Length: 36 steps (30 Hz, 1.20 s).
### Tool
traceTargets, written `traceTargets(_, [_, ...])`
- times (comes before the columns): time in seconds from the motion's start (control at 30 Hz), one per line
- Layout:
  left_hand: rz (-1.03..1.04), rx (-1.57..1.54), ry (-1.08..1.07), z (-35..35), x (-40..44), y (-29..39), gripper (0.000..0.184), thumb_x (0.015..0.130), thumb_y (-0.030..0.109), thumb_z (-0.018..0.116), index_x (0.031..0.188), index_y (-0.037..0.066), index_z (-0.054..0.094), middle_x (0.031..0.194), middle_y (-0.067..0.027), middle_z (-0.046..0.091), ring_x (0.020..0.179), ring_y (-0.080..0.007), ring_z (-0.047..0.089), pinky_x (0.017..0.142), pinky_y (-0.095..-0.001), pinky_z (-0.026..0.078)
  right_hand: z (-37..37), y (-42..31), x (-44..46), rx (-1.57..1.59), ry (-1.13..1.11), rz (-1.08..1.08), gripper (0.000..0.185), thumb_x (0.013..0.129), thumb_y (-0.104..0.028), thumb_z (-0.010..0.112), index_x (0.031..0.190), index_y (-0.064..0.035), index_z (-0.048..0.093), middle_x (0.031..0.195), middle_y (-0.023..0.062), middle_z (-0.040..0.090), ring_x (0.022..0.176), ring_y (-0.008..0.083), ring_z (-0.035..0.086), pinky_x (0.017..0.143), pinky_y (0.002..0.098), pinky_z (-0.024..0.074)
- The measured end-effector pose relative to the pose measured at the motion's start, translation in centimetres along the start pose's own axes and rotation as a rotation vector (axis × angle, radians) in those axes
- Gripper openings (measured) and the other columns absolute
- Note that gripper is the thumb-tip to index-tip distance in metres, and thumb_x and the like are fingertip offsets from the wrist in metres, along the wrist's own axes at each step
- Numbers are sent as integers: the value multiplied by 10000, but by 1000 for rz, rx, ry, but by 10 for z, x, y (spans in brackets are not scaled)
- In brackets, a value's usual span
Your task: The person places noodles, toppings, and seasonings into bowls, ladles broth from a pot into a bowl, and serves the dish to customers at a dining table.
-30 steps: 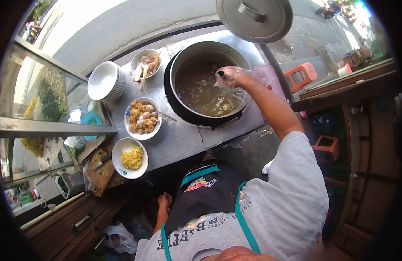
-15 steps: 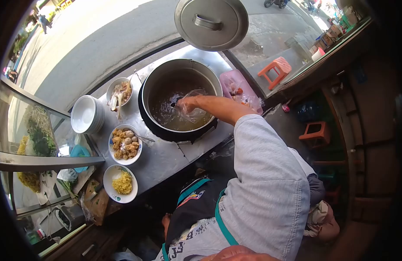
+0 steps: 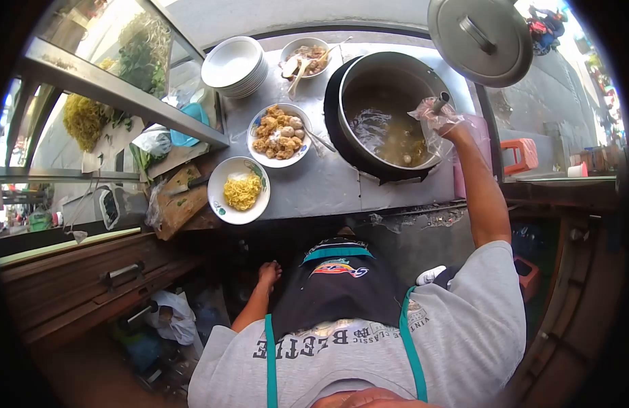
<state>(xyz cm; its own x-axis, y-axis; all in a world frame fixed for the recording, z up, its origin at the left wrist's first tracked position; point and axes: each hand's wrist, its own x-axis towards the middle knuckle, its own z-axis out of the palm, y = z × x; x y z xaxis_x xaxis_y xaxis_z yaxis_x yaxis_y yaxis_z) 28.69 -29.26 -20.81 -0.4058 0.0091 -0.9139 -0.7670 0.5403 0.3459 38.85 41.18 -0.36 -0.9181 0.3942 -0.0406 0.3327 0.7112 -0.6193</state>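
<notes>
At the right rim of a large metal pot [image 3: 358, 75] of broth, my right hand [image 3: 452, 128] is closed around a grey tube-shaped handle [image 3: 439, 102], with a crumpled clear plastic bag [image 3: 430, 126] about the fingers. The lower end of the handle is hidden. Some yellowish food [image 3: 411, 151] shows in the broth below the hand. My left hand [image 3: 269, 273] hangs low beside the dark apron [image 3: 341, 289], its fingers curled with nothing visible in them.
On the metal table [image 3: 314, 194] stand a bowl of yellow noodles [image 3: 241, 192], a bowl of meatballs and fried pieces [image 3: 279, 134], a bowl with utensils [image 3: 305, 60] and stacked white bowls [image 3: 234, 64]. A lid [image 3: 481, 41] stands beyond the pot; a glass case [image 3: 124, 88] is left.
My right hand has moved from inside the pot to its right rim, with the tube-shaped handle now showing above it. My view has turned, and the left hand shows more fully.
</notes>
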Motion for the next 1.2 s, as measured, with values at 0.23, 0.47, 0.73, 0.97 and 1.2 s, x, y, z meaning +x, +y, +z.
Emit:
traceTargets(0.23, [54, 5, -4, -5, -4, 16, 202, 942, 282, 563, 975, 86, 601, 880, -14, 646, 755, -96, 615, 640, -245, 500, 30, -114, -59, -248, 20, -58, 245, 751, -166, 644, 988, -105, 636, 993, 150, 666, 965, 357, 622, 872, 424, 500])
traceTargets(0.47, [5, 40, 16, -20, -6, 0, 199, 945, 281, 560, 991, 89, 589, 873, -10, 638, 745, -100, 610, 635, -245, 492, 14, -84, -45, 197, 54, 141, 83, 827, -62, 541, 879, -57, 605, 728, 68, 579, 653, 178, 606, 594, 346, 497])
traceTargets(0.73, [30, 18, 5, -21, -4, -2, 184, 952, 270, 553, 971, 90, 586, 864, -15, 637, 729, -94, 610, 612, -235, 498, 44, -109, -31, -277, -68, 74, 272, 748, -170, 661, 1013, -111, 680, 1044, 147, 673, 1082, 331, 589, 962, 380, 473])
traceTargets(0.97, [-9, 54, -12, -28, 3, -10, 176, 952, 272, 556, 953, 98, 582, 857, -10, 637, 722, -96, 611, 608, -235, 499, 4, -110, -52, -254, -15, 139, 287, 765, -138, 603, 1030, -42, 658, 1020, 157, 678, 953, 320, 649, 871, 363, 525])
traceTargets(1.2, [24, 48, -12, -25, -1, 1, 184, 945, 280, 563, 962, 98, 578, 862, -14, 639, 735, -102, 615, 624, -253, 507, 34, -105, -45, -350, 13, 100, 309, 781, -145, 626, 1087, -101, 646, 1136, 130, 646, 1088, 325, 586, 963, 397, 468])
